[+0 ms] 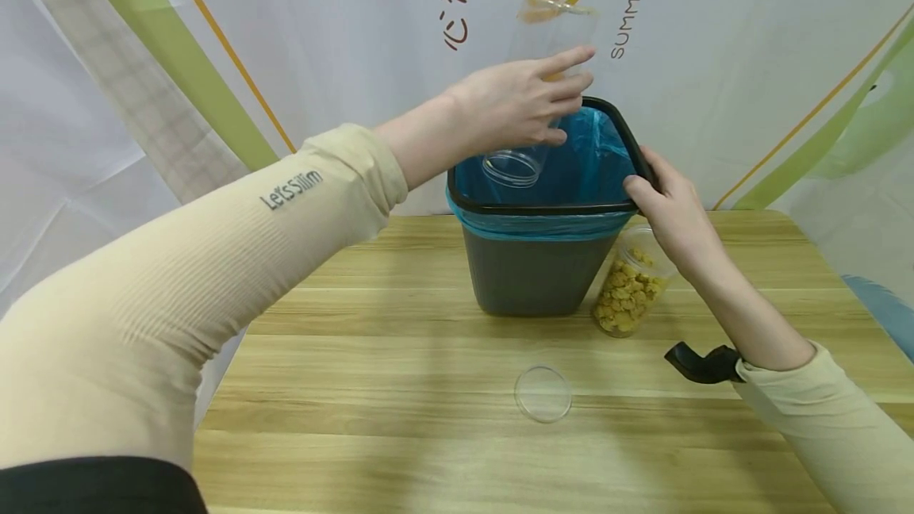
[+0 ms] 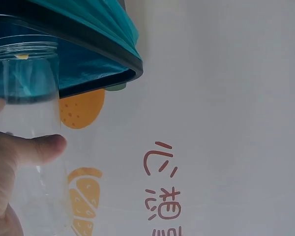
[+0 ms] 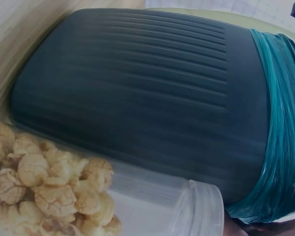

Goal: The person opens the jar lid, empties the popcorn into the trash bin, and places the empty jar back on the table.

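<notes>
My left hand point(image 1: 524, 101) grips a clear plastic jar point(image 1: 510, 167), turned mouth-down and tilted over a dark grey trash bin point(image 1: 539, 272). The jar's mouth overlaps the bin opening, and the left wrist view shows a small yellowish crumb point(image 2: 22, 56) by its rim. Thumb and fingers wrap round the jar's side; its body looks see-through and otherwise empty. On the bin's right side, my right hand point(image 1: 674, 209) holds the black rim, thumb on top. A blue bin liner point(image 1: 539, 224) is folded over the bin's edge. Below that hand, a jar of popcorn point(image 1: 631, 292) leans beside the bin.
A round clear lid point(image 1: 543, 394) lies on the wooden table point(image 1: 343, 419) in front of the bin. Behind stands a white printed curtain point(image 1: 371, 30). A black curved piece point(image 1: 703, 363) sticks out from the right cuff.
</notes>
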